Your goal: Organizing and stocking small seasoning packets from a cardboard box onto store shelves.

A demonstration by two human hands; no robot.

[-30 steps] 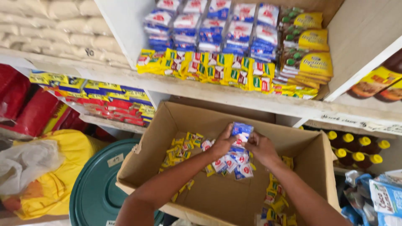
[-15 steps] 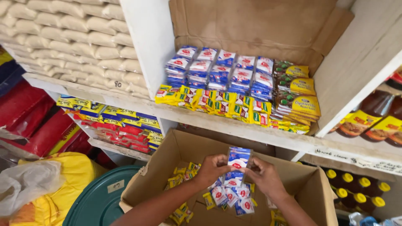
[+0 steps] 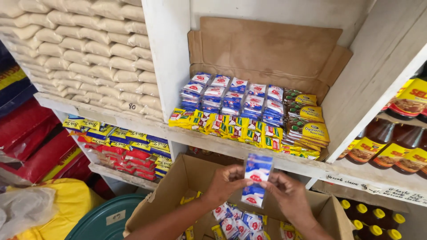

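Both my hands hold up a strip of blue-and-white sachets in front of the shelf edge. My left hand pinches its left side, my right hand its right side. The strip hangs down into an open cardboard box that contains more blue-and-white sachets and yellow sachets. On the white shelf above lie stacked blue sachet strips, a row of yellow sachets and green-yellow packets.
A flattened cardboard sheet lines the shelf back. White sacks fill the left shelf, with red and yellow packets below. Brown sauce bottles stand right. A green bin lid and yellow bag sit lower left.
My hands lifted the sachet strip out of the box up toward the shelf edge. The view tilted upward, showing more of the shelf and less of the box.
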